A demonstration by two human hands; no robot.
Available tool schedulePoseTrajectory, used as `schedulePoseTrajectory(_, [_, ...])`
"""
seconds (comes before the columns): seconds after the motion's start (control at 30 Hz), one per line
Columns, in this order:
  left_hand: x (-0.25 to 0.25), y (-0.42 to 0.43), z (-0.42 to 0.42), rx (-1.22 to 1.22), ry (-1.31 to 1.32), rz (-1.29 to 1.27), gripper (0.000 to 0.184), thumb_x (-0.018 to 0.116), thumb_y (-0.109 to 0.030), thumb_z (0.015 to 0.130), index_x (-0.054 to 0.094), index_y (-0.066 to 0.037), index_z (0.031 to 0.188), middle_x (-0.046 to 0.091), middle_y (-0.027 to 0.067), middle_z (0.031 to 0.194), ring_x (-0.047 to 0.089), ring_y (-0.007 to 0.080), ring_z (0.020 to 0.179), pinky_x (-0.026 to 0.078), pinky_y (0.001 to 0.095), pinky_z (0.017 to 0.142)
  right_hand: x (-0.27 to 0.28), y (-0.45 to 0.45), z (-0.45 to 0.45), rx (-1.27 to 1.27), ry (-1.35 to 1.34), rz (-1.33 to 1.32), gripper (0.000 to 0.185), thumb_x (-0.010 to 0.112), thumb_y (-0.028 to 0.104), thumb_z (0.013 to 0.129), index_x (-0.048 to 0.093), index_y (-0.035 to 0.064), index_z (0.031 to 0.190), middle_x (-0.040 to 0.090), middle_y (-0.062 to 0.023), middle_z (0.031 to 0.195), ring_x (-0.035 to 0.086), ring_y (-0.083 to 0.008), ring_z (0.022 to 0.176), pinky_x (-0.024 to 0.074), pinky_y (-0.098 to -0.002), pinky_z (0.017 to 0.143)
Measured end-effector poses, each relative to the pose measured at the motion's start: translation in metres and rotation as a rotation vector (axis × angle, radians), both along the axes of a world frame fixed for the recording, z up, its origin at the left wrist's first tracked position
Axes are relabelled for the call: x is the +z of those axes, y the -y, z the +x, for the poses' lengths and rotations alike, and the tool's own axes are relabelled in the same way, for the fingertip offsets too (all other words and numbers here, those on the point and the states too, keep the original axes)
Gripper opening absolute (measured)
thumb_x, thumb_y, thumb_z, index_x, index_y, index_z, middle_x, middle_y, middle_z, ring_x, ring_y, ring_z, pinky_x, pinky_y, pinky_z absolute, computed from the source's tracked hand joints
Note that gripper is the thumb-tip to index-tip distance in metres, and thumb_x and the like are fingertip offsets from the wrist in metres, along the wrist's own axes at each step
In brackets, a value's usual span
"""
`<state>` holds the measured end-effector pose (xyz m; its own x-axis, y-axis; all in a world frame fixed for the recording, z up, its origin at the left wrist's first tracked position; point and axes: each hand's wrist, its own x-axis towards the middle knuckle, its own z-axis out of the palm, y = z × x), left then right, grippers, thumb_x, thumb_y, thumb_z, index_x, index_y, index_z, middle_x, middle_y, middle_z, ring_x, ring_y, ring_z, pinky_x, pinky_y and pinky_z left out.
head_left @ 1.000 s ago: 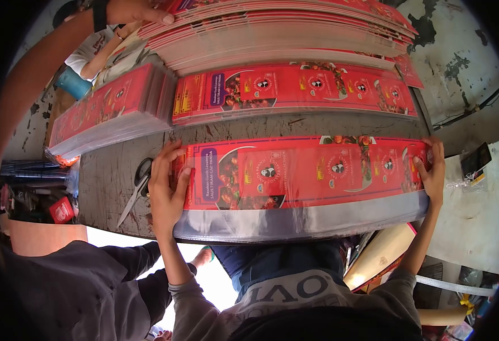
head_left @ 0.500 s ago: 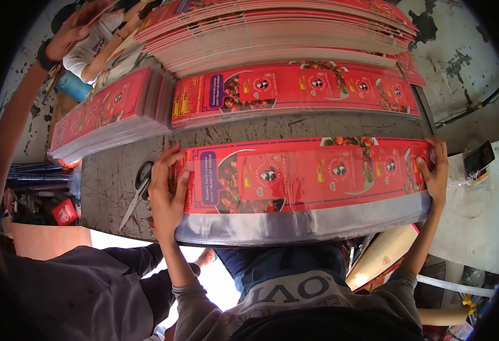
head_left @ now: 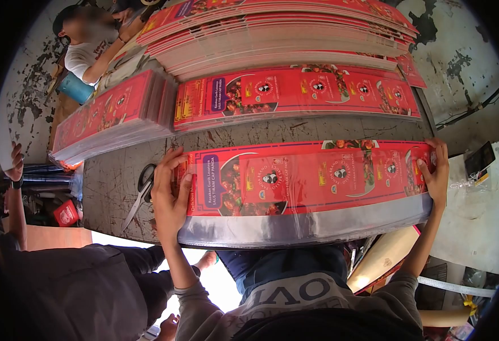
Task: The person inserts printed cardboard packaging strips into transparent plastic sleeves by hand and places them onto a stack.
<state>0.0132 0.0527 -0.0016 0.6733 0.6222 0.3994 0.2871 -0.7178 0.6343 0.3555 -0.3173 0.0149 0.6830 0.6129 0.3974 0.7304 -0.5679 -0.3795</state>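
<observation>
A long red printed strip (head_left: 303, 182), with food pictures and a panda logo, lies in front of me with a band of clear plastic along its near edge. My left hand (head_left: 169, 190) grips its left end, thumb on top and fingers over the far corner. At the right end my right hand (head_left: 436, 173) holds on in the same way, thumb on the print and fingers along the edge. Whether it is one strip or several layers I cannot tell. Open scissors (head_left: 138, 196) with dark handles lie left of my left hand.
Behind the strip are a flat stack of similar strips (head_left: 295, 94), a left stack in plastic (head_left: 107, 116) and a tall pile (head_left: 283, 40). One person (head_left: 84, 57) sits at the upper left. Another person's hand (head_left: 13, 165) is at the far left. A worn table (head_left: 113, 165) bears the stacks.
The raised arm of the person on my left has swung down and outward to the far left edge. My hands stay on the strip's ends, and the strip has hardly moved.
</observation>
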Motion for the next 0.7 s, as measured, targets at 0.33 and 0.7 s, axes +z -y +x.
schedulePoseTrajectory(0.33, [-0.0001, 0.0008, -0.0006, 0.014, -0.004, 0.014, 0.024, 0.055, -0.006, 0.080, 0.054, -0.003, 0.104, 0.053, 0.0150, 0.119, 0.044, 0.0335, 0.117, 0.035, 0.0398, 0.096, -0.0007, 0.0005, 0.0014, 0.005, -0.004, 0.007, 0.041, 0.062, 0.014, 0.073, 0.051, 0.0008, 0.109, 0.046, -0.0143, 0.111, 0.048, -0.0296, 0.103, 0.0404, -0.0351, 0.086])
schedulePoseTrajectory(0.7, [-0.0001, 0.0015, -0.0026, -0.004, -0.004, 0.015, 0.024, 0.052, -0.005, 0.082, 0.052, -0.001, 0.105, 0.052, 0.0153, 0.120, 0.042, 0.0348, 0.119, 0.034, 0.0409, 0.097, 0.0035, -0.0012, -0.0025, 0.014, -0.013, 0.006, 0.041, 0.062, 0.014, 0.072, 0.050, -0.0007, 0.108, 0.046, -0.0151, 0.112, 0.047, -0.0295, 0.104, 0.0382, -0.0339, 0.088])
